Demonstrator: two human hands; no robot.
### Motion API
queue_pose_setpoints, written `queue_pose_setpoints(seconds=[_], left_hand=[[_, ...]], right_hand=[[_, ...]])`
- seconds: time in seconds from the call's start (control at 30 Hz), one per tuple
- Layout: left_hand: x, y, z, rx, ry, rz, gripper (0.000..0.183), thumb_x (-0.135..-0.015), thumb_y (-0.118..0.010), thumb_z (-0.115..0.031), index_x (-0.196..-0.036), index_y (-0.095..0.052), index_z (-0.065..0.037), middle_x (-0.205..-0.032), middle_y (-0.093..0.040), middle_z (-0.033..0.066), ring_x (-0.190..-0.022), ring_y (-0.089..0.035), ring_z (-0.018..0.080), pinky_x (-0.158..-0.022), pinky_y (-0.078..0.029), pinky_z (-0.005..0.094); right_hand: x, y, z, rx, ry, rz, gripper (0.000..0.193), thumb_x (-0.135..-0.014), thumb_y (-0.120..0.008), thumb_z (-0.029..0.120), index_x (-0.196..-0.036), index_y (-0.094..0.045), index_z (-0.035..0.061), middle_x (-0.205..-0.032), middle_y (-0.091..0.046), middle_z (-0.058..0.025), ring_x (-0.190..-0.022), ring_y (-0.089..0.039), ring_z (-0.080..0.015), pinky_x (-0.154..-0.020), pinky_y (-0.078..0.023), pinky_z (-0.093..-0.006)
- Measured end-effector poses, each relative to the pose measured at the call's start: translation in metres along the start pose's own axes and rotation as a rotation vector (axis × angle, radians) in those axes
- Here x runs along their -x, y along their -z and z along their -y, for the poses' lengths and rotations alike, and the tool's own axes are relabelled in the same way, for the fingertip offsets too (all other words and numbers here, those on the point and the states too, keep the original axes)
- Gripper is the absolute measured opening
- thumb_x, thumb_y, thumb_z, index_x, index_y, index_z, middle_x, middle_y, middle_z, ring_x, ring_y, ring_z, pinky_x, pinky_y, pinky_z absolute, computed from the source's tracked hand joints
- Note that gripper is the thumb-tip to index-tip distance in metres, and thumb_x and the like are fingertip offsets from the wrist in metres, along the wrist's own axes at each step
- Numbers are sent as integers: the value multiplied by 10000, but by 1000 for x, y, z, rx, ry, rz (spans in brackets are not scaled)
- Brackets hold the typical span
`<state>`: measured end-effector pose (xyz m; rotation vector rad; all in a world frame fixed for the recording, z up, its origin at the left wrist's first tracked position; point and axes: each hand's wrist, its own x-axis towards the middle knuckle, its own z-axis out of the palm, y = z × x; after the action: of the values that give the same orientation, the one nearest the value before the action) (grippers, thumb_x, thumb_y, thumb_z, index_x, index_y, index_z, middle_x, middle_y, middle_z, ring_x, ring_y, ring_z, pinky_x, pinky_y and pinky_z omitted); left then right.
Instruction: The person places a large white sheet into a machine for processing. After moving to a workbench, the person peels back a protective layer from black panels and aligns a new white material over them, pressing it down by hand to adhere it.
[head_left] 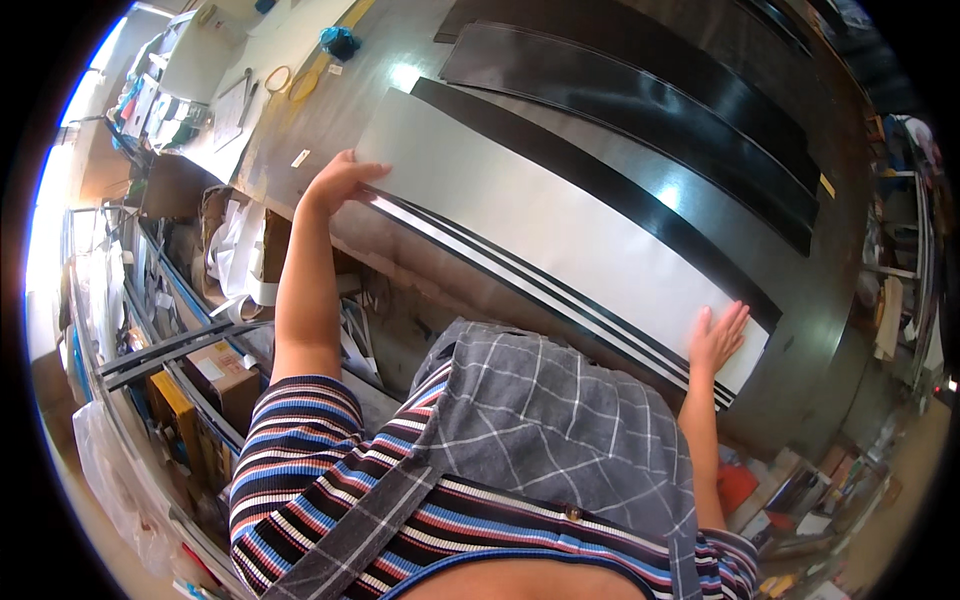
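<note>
A long white sheet (540, 200), pale grey toward its far-left end, lies across the dark table in front of me. My left hand (345, 183) grips its near-left corner, thumb on top and the other fingers mostly hidden. My right hand (718, 338) rests flat on the right end with its fingers stretched out. A black strip (600, 175) shows along the sheet's far edge. Along the near edge, several black and white layered edges (530, 285) stick out beneath it.
Long dark glossy panels (630, 110) lie farther back on the table (810, 350). A blue bundle (339, 42) and a yellow tape roll (278, 80) are at the far left. A metal rack (150, 345) with a cardboard box (222, 378) stands at my left.
</note>
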<state>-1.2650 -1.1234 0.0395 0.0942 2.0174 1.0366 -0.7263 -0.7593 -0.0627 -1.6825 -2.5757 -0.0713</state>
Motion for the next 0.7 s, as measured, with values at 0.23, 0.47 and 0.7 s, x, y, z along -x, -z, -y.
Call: queue_pose_setpoints(seconds=[0.23, 0.47, 0.7], left_hand=[[6, -102, 9, -715, -571, -587, 572, -726, -747, -222, -1227, -530, -52, -1277, -525, 156, -1206, -481, 326, -999, -410, 419], [17, -296, 18, -821, -1016, -150, 741, -869, -546, -464, -1437, -307, -53, -1521, -246, 148, -1416, -204, 301, -1140, -169, 466], [-61, -156, 38, -879, -405, -611, 791, -920, -393, -544, -1494, -147, -57, -1571, -81, 118, -1456, -51, 239, -1167, -62, 425]], right_hand=[[0, -1, 1, -3, -15, -5, 719, -930, -440, 460, -1469, -223, 36, -1537, -193, -172, -1426, -175, -308, -1125, -166, -522], [-4, 3, 5, 11, -21, 23, 719, -931, -433, 465, -1471, -221, 40, -1537, -195, -167, -1427, -171, -303, -1127, -168, -516], [-1, 0, 6, -2, -4, 5, 727, -927, -443, 457, -1475, -205, 44, -1541, -184, -167, -1428, -172, -304, -1128, -168, -514]])
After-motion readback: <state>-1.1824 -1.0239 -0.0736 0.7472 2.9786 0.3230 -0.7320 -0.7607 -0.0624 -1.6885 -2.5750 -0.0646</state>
